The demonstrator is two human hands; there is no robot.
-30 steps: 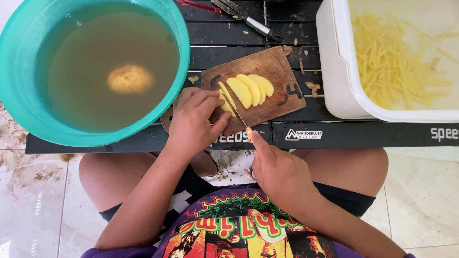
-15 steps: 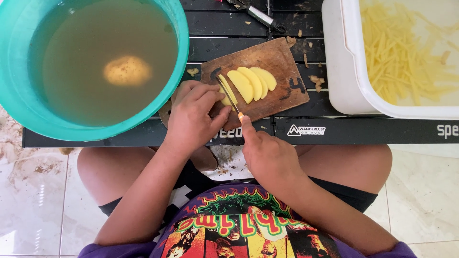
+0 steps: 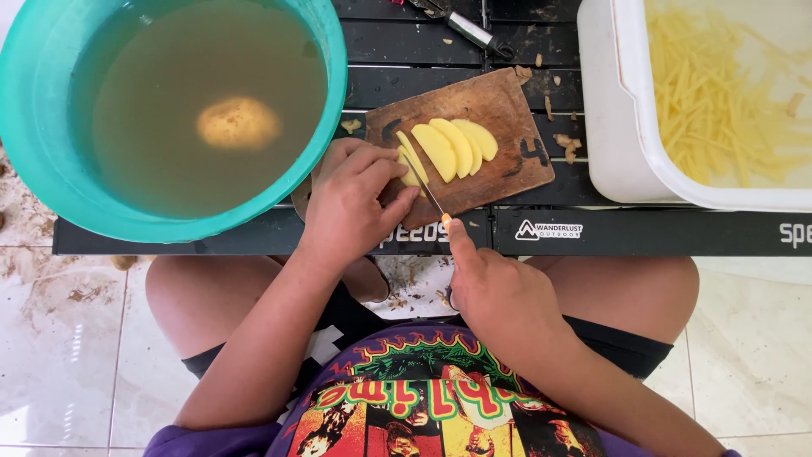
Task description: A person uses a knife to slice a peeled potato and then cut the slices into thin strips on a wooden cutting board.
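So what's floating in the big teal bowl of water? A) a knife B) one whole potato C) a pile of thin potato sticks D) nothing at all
B: one whole potato sits in the cloudy water of the teal bowl; the thin potato sticks are in the white tub, and the knife is in the right hand at the cutting board.

Makeshift food-prep spot, prob. home patio: folding table on dirty tile floor, water basin at 10 o'clock, fry tub at 2.
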